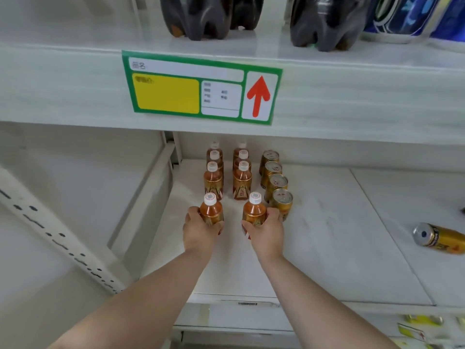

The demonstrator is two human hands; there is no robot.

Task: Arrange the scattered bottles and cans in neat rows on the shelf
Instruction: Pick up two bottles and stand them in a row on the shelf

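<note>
green-bordered price tag (201,88) on the upper shelf's front edge, with a yellow panel and a red arrow (258,95) pointing up; print on it blurred, unreadable. gold-and-red labels on the amber bottles, lettering too small to make out (same for the gold cans). left hand (200,229) wrapped round a white-capped bottle (211,210) at the front of the left row (213,180), fingers clasping its body. right hand (266,229) likewise grasping the front bottle (254,210) of the second row (242,181), just beside the nearest can of the can row (275,183). both held bottles near upright over the white shelf (327,235), bases hidden by the hands. both forearms stretched forward, roughly parallel. well apart to the right, one gold can (439,239) lying on its side. above, dark bottles (201,16) and blue-printed containers (402,18).
</note>
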